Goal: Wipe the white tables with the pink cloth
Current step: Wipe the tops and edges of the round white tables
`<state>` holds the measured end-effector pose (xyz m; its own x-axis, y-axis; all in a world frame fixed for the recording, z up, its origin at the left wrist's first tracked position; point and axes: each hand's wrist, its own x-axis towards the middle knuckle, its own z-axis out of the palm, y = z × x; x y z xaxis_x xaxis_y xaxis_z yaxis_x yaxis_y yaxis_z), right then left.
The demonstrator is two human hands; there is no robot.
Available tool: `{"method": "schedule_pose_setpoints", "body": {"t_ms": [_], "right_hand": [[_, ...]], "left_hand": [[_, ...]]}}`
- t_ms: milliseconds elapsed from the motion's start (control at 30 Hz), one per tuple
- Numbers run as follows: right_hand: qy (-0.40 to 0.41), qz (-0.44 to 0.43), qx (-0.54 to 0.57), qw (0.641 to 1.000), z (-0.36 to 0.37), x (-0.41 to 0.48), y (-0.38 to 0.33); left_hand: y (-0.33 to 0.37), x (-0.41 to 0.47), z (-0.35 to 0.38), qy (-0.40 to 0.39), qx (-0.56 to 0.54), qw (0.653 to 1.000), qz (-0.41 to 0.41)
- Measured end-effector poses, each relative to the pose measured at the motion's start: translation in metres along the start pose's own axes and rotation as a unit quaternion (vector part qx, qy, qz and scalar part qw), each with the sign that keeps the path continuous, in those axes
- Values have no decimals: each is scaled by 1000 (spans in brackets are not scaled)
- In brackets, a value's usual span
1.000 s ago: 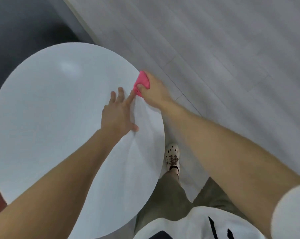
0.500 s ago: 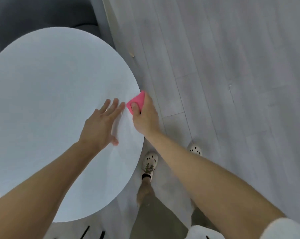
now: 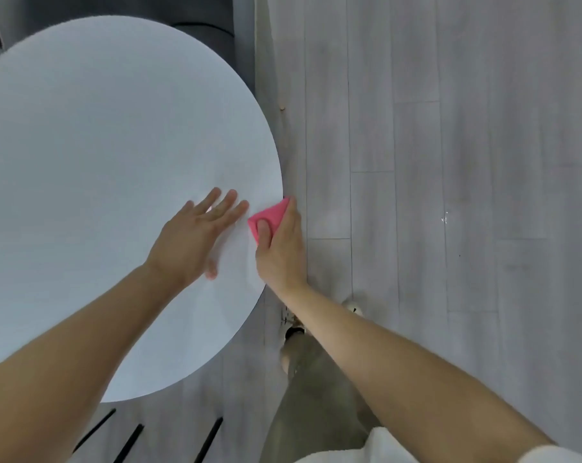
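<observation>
Head view looks straight down on a round white worktop [image 3: 99, 145] that fills the left half of the scene, with pale grey plank floor [image 3: 433, 128] to its right. The left grip [image 3: 189, 242], a bare hand, lies flat on the worktop near its right rim, palm down, with its fingers [image 3: 226, 203] straight, slightly spread and pointing far and right. It is released and holds nothing.

Just right of those fingertips, the pink cloth [image 3: 272, 215] sits folded into a small wedge at the very right edge of the worktop. The right grip [image 3: 281, 252] grasps it. The thumb [image 3: 264, 230] presses on top of the cloth and the index finger [image 3: 291, 210] runs along its right side at the rim, while the other fingers are out of sight. A sliver of white surface separates the left fingertips from the cloth.

Both bare forearms come in from the near side. Under the right forearm, an olive-grey trouser leg [image 3: 313, 379] and two light shoes [image 3: 353, 307] are on the floor just beside the worktop's near right rim. A white sleeve [image 3: 400, 446] shows at the near right. Three thin black bars [image 3: 129, 436] show against the floor just beyond the worktop's near edge, and dark grey furniture [image 3: 202, 31] sits beyond its far rim.
</observation>
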<state>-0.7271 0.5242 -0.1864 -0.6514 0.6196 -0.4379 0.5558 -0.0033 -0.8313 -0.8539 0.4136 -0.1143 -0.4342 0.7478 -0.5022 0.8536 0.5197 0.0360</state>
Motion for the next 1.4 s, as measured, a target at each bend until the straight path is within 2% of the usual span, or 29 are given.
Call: {"method": "schedule_pose_setpoints", "body": {"t_ms": [67, 133, 200, 367, 533, 667, 800, 933, 967, 1033, 1100, 1200, 1267, 1400], "right_hand": [[10, -13, 2, 1000, -2, 71, -26], [-14, -49, -22, 998, -8, 134, -52], [-26, -79, -20, 996, -8, 165, -62], [1, -70, 6, 998, -8, 111, -26], [-104, -48, -83, 990, -32, 35, 3], [-88, -81, -110, 987, -28, 127, -45], [-129, -140, -154, 969, -8, 234, -105], [-109, -133, -139, 975, 0, 220, -101], [-103, -126, -129, 978, -7, 205, -91], [-120, -93, -119, 981, -27, 170, -71], [-150, -74, -132, 977, -46, 145, -58], [-164, -106, -160, 967, -46, 162, -70], [-155, -118, -170, 966, -25, 202, -98], [-190, -165, -212, 944, 16, 285, -161]], "left_hand": [[0, 1, 1, -1, 2, 1000, 3], [0, 2, 2, -6, 3, 1000, 2], [-3, 2, 4, -11, 9, 1000, 6], [-9, 0, 13, -2, 24, 1000, 15], [-5, -2, 15, 4, 13, 1000, 15], [-1, -1, 11, -25, 21, 999, 8], [2, 0, 8, -47, 32, 998, 14], [8, -5, 1, -57, 38, 998, 18], [8, -5, -3, -37, 25, 999, 18], [5, 1, -6, 69, -13, 997, 6], [-1, 9, -7, 150, -59, 985, -54], [-8, 28, -21, 235, -104, 955, -145], [-15, 43, -30, 268, -132, 931, -209], [-33, 69, -42, 264, -137, 909, -293]]}}
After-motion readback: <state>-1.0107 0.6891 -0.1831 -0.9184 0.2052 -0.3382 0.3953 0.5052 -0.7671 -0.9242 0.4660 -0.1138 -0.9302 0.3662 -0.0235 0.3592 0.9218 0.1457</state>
